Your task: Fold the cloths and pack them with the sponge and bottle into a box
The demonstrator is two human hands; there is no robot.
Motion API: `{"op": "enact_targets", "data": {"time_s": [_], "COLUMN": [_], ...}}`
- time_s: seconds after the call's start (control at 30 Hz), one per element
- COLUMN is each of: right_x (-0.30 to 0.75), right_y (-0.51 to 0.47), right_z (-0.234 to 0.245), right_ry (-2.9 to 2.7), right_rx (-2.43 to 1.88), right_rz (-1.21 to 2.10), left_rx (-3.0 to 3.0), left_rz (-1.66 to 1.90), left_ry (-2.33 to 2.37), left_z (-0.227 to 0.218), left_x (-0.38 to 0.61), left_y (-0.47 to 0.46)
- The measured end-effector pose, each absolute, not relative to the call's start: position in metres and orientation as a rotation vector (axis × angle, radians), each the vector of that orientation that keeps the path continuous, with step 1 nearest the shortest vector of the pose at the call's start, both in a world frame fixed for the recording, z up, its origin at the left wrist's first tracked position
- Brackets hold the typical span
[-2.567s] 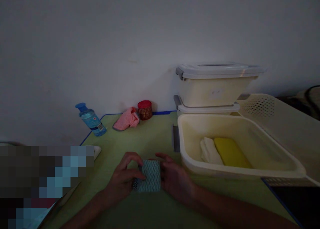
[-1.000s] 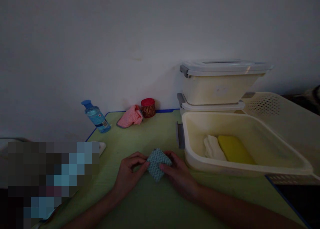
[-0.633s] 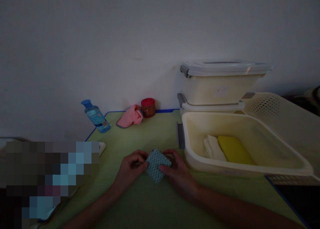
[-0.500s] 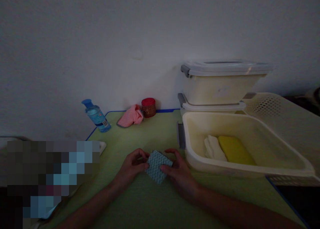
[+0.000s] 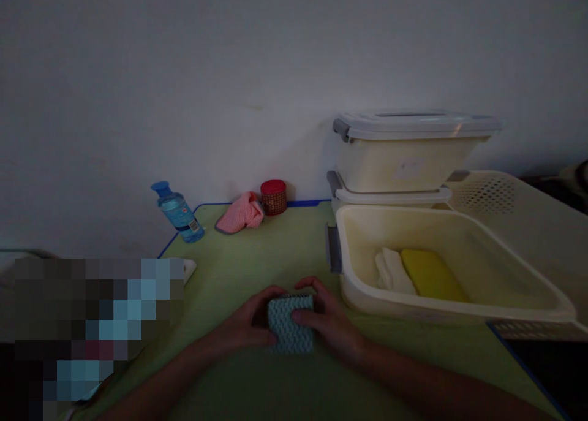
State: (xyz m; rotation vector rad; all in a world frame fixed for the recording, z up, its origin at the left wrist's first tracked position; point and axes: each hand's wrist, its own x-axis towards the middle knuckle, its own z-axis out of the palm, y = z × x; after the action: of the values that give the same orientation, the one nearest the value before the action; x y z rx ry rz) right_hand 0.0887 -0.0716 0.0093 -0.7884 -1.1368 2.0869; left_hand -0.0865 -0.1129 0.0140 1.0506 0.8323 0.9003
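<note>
Between my hands is a small folded light-blue cloth (image 5: 289,335) with a waffle-like texture and a dark upper edge. My left hand (image 5: 250,323) grips its left side, thumb at the lower left corner and fingers behind. My right hand (image 5: 333,323) holds the right side, with the thumb pressed on the front face and the index finger raised above the top edge. The cloth is held over the green table cover (image 5: 257,261); whether its lower edge touches the cover I cannot tell. The fingers behind the cloth are hidden.
An open cream bin (image 5: 349,286) on the right holds a white cloth (image 5: 397,274) and a yellow folded item (image 5: 432,277). Behind it stand stacked lidded bins (image 5: 390,163). At the back are a blue bottle (image 5: 181,216), pink cloth (image 5: 241,212) and red-lidded container (image 5: 274,199).
The blue cloth has turned from a slanted to a nearly upright square and sits slightly lower. My left thumb has moved down to its lower left corner.
</note>
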Motion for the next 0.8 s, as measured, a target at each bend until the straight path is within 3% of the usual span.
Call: {"op": "enact_targets", "data": {"time_s": [0.4,0.8], "right_x": [0.086,0.085], "right_y": [-0.070,-0.078], "right_z": [0.006,0.012], "right_ry": [-1.290,-1.232], "right_rx": [-0.819,-0.590], "right_rz": [1.895,2.158], "left_rx": [1.117,1.239], "left_rz": [1.072,1.139], "left_ry": [1.234,1.449], "left_z": [0.019,0.015], "left_x": [-0.075,-0.072], "left_y": [-0.113,-0.123]}}
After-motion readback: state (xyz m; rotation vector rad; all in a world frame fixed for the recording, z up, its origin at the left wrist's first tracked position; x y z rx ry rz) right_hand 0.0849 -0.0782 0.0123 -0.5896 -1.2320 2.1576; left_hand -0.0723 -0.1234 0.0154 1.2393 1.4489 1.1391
